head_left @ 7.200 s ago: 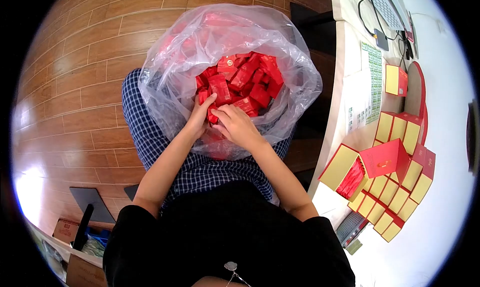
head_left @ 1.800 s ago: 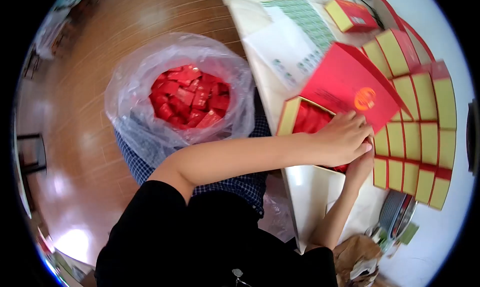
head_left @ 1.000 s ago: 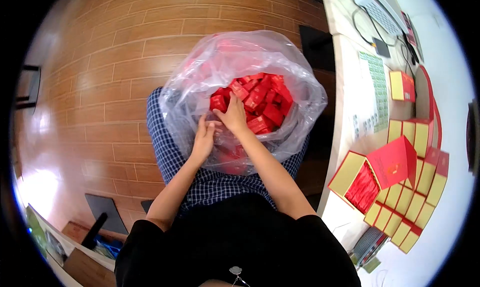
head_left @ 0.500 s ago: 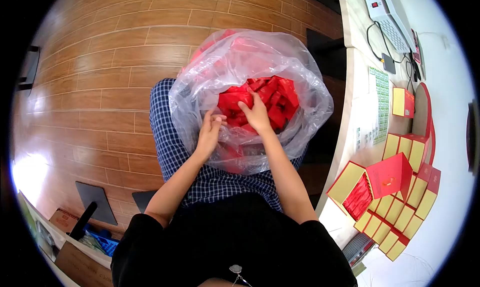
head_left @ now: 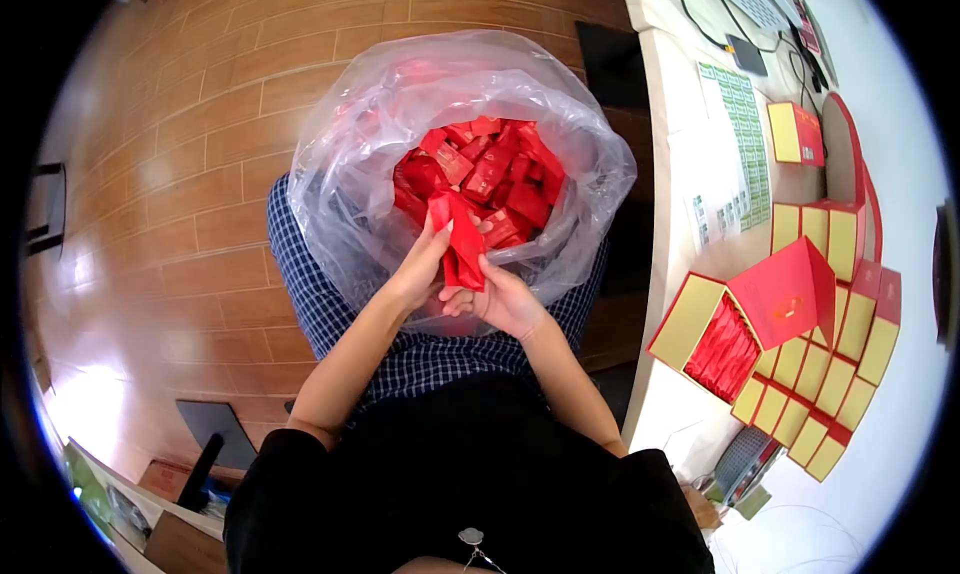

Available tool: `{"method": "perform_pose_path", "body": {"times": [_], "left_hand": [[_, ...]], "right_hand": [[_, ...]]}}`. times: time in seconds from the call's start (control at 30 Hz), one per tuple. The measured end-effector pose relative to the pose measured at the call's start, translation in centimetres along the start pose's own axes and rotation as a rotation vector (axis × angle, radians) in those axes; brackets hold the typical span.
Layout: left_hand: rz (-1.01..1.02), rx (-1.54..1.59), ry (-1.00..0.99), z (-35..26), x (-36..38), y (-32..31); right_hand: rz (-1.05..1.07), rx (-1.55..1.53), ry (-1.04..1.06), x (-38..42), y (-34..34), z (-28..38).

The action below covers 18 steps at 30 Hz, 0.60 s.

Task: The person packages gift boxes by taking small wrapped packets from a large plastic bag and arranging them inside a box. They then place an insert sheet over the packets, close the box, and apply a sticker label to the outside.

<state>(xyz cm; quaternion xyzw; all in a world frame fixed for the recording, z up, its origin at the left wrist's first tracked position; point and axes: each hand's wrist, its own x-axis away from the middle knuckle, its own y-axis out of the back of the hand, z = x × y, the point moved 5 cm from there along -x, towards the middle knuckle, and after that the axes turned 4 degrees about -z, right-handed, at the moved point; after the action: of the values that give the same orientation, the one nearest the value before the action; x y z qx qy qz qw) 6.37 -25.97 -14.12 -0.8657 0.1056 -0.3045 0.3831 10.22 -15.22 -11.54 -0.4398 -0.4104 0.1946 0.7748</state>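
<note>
Both of my hands hold red sachets over the near side of a large clear plastic bag [head_left: 345,174]. My left hand [head_left: 424,264] is closed on the left edge of the red sachets [head_left: 460,236], which stand up from between the fingers. On their lower right edge, my right hand [head_left: 510,302] pinches with thumb and fingers. How many sachets are in the hands I cannot tell. Behind them, a heap of loose red sachets [head_left: 490,169] fills the bag's mouth. The bag sits between my knees, its rim rolled outward.
On the white table [head_left: 680,174] to the right, an open red and gold box [head_left: 690,324] holds a row of red sachets. Stacked gold and red boxes [head_left: 835,374] stand beside it. Farther back lie a sticker sheet [head_left: 740,124], a single box [head_left: 795,132] and black cables [head_left: 700,14].
My hands have come together and toward me out of the heap, now holding red sachets between them. The view has shifted slightly to the right.
</note>
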Motion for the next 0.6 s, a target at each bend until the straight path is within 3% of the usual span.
{"method": "perform_pose_path", "body": {"times": [0.07, 0.17, 0.2, 0.27, 0.37, 0.47, 0.53, 0.6], "left_hand": [[-0.051, 0.048, 0.035, 0.1, 0.1, 0.0], [-0.173, 0.093, -0.241, -2.3, 0.7, -1.5], [-0.173, 0.086, -0.236, -2.5, 0.5, -1.5], [-0.15, -0.101, -0.365, -3.5, 0.5, -1.9], [-0.114, -0.231, -0.42, -2.6, 0.3, -2.2], [-0.039, -0.38, -0.377, -1.9, 0.7, -3.2], [-0.101, -0.343, -0.285, -1.8, 1.0, -3.2], [-0.222, -0.207, -0.165, -1.5, 0.7, -1.9]], "right_hand": [[-0.052, 0.019, 0.032, 0.1, 0.2, -0.5], [-0.222, -0.025, 0.133, 0.4, 2.2, -0.7], [-0.221, -0.033, 0.138, 0.8, 2.1, -0.7], [-0.342, -0.132, 0.033, 1.6, 2.2, -1.0], [-0.244, -0.214, -0.01, 1.2, 0.5, -1.7], [-0.288, -0.132, -0.113, 1.3, -1.3, -2.0], [-0.234, -0.07, -0.134, 1.5, -0.7, -2.1], [-0.359, 0.351, -0.23, 2.4, 0.6, -1.8]]}}
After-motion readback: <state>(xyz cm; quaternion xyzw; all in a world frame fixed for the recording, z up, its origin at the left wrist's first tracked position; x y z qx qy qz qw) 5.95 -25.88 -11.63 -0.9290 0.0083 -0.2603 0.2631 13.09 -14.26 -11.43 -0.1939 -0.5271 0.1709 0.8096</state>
